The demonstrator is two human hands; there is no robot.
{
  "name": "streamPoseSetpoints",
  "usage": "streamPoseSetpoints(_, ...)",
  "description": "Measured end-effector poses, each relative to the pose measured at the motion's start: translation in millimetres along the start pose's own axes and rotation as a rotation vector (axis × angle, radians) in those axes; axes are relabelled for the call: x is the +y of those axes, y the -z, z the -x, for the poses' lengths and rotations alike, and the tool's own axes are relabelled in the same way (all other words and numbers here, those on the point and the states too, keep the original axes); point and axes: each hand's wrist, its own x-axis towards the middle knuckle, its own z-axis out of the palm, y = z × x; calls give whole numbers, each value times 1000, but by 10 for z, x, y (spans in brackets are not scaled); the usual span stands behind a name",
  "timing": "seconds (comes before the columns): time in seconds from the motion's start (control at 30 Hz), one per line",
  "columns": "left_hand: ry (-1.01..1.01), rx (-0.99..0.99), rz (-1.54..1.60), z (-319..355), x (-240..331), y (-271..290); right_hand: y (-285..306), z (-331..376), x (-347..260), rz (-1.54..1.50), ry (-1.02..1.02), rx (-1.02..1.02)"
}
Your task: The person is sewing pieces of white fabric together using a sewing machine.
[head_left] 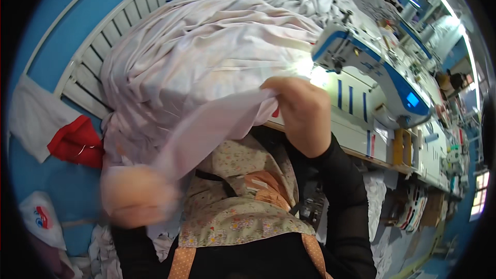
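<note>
Holding a length of pale pinkish cloth (pixel 219 121) between two bare hands, a person in black sleeves sits near a blue-and-white sewing machine (pixel 373 64), seen from above in the head view. The cloth slopes between the hands, to the left of the sewing machine and nearer the person than its needle end, where a bright light glares. The right hand (pixel 305 113), the closer of the two to the sewing machine, has its fingers closed in a pinch on the cloth's upper edge. The left hand (pixel 138 196), well apart from the machine on its left and nearer the body, is blurred; it is at the cloth's lower end, but whether its fingers grip or only touch it, I cannot tell. A large heap of similar fabric (pixel 206 57) spreads left of the sewing machine, up to a white slatted rail (pixel 124 23). A floral apron (pixel 237 225) covers the lap, nearer the person than the machine. Handling this stretch well probably means keeping the right pinch light and close to the edge, drawing the left hand along evenly without stretching the weave, and letting no fold of the heap drag.
</note>
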Motion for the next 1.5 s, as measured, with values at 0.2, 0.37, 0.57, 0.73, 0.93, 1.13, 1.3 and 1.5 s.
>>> streamPoseSetpoints(0.2, -240, -598, 353, -671, -532, -1236, 446, 729, -48, -76, -270, 109)
streamPoseSetpoints(0.37, -279, -550, 185, -76, -1006, -1343, -42, 1965, 189, -536, -765, 15)
streamPoseSetpoints(0.57, 369, -179, 321, -910, -889, -833, -288, 2233, 534, -395, -694, -23)
streamPoseSetpoints(0.73, 223, 28, -232, -1477, -1422, -1170, -278, 2305, 731, -539, -893, -95)
streamPoseSetpoints(0.93, 104, 20, -348, -1986, -1824, -1173, -348, 2363, 933, -560, -917, -210)
streamPoseSetpoints(1.13, 127, 85, -401, -2256, -1832, -1333, -352, 2297, 1132, -604, -940, -251)
streamPoseSetpoints(1.3, 87, 97, -479, -2466, -1948, -1369, -330, 2210, 1242, -501, -841, -230)
streamPoseSetpoints(1.5, 47, 98, -533, -2760, -2139, -1428, -209, 2024, 1267, -457, -761, -284)
